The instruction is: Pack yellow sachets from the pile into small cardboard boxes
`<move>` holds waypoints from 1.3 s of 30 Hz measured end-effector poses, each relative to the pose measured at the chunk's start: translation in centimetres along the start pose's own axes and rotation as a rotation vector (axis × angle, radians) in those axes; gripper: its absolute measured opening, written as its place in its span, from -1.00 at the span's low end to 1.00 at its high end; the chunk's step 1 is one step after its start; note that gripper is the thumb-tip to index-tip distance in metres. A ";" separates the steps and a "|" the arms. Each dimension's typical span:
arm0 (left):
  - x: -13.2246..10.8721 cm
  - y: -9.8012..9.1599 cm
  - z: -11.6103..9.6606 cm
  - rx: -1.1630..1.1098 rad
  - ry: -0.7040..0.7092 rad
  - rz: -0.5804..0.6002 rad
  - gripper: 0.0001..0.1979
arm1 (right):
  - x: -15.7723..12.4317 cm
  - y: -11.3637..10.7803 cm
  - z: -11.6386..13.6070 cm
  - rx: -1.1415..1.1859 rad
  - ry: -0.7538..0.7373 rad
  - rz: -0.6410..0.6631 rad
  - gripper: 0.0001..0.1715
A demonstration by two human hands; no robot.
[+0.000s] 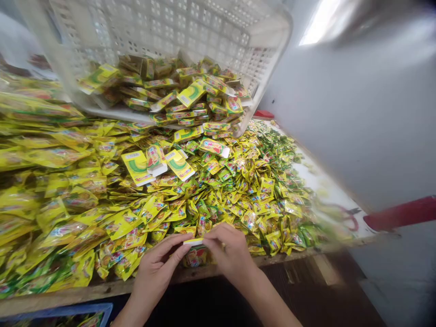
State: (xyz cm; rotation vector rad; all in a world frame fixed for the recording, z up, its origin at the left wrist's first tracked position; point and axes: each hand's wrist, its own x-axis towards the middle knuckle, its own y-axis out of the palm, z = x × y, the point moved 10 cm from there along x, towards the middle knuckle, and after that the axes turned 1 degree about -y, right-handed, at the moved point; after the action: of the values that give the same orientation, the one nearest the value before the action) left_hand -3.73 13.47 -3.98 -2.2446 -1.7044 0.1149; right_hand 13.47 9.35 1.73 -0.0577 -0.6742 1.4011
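Between my two hands, at the front edge of the table, is a small yellow-and-white carton (pixel 194 242), its narrow side facing me. My left hand (pixel 160 259) pinches its left end between thumb and fingers. On the right end, the thumb and bent fingers of my right hand (pixel 226 250) close on it. Just below the carton shows a small packet (pixel 195 258) with a red print. Piled behind my hands are many yellow and green sachets (pixel 218 190). A few flat cartons (pixel 179 164) lie on top of the pile.
A white perforated plastic basket (pixel 272 50) lies tipped toward me, with many small cartons (pixel 192 93) spilling from it. Scissors (pixel 350 218), blurred, lie at the right beside a red object (pixel 402 213). A blue-rimmed container (pixel 68 311) sits below the wooden table edge at left.
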 end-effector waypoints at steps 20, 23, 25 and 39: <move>0.0 0.6 -1.9 0.009 0.241 0.113 -0.65 | -0.4 0.9 0.3 -0.012 0.015 0.068 -0.76; 0.0 0.4 -0.7 -0.003 0.153 0.088 -0.59 | -0.5 0.9 -0.2 0.013 0.024 0.054 -0.73; -0.1 0.5 -1.2 0.032 0.202 0.098 -0.66 | -0.4 0.8 -0.4 0.071 0.022 0.052 -0.73; -0.5 0.9 -3.2 0.036 0.358 0.106 -0.73 | -1.1 0.5 0.1 0.077 -0.072 0.019 -0.79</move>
State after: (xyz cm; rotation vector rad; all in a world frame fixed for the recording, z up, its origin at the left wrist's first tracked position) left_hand -2.27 12.12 -1.25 -2.1710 -1.3853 -0.2188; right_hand 12.97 8.45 1.14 0.0476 -0.6795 1.4513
